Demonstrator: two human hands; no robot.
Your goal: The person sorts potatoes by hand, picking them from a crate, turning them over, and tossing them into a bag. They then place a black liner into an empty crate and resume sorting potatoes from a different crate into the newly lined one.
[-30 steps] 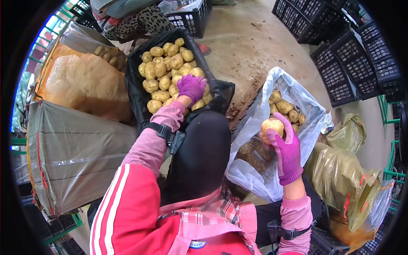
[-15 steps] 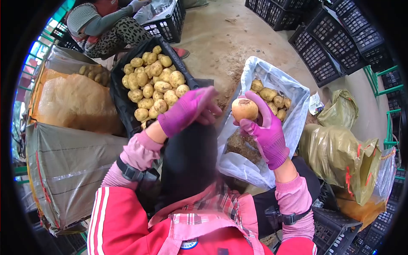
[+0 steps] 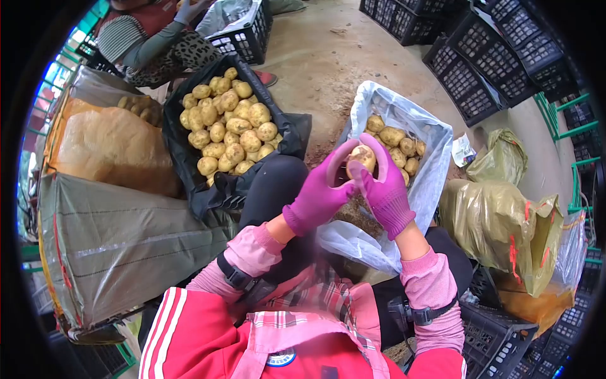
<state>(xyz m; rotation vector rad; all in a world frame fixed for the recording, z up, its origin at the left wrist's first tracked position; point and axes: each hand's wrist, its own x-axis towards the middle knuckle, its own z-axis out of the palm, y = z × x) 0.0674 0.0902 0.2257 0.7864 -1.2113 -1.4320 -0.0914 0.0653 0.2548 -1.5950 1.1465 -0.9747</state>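
Observation:
A potato (image 3: 362,158) with brown marks is held between my two gloved hands, over the near part of a crate lined with white plastic (image 3: 434,142). My left hand (image 3: 322,192), in a purple glove, curls round the potato's left side. The purple-gloved fingers of my right hand (image 3: 386,189) close on its right side, the thumb across its front. Several potatoes (image 3: 396,140) lie at the far end of the white-lined crate, with loose soil in its nearer part. To the left, a black-lined crate (image 3: 180,151) is heaped with potatoes (image 3: 230,120).
A wrapped pallet-like bundle with grey sheeting (image 3: 126,246) stands on the left. Green-gold sacks (image 3: 499,221) lie on the right. Black plastic crates (image 3: 486,57) are stacked at the back right. Another person (image 3: 151,44) crouches at the upper left beside a crate (image 3: 249,31).
My left hand has moved right, from beside the black-lined crate to the potato. The potato, in my right hand before, is now between both hands and turned.

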